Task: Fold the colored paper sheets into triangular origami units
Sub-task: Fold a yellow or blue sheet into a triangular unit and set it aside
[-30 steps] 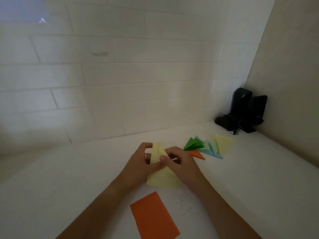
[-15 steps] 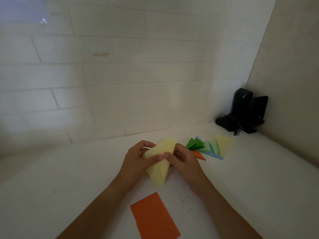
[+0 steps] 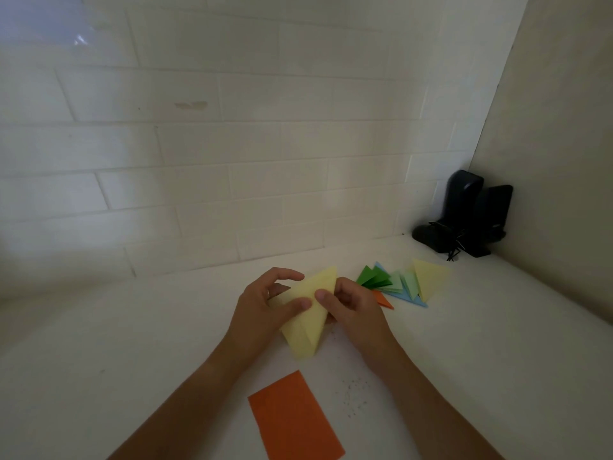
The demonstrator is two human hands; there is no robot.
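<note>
Yellow paper (image 3: 306, 322) folded to triangle, held above worktop (image 3: 481, 343). We pinch it: left hand (image 3: 265, 308) and right hand (image 3: 353, 308), fingers curled round. Orange sheet (image 3: 295, 419) lies flat nearer us.

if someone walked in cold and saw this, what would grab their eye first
Most likely the yellow paper, half folded into a pointed shape and pinched at mid-frame between the left hand and the right hand. Next, the flat orange sheet lying nearer the person, and the fan of finished triangles in green, blue, orange and yellow to the right, short of the black speakers in the corner.
</note>
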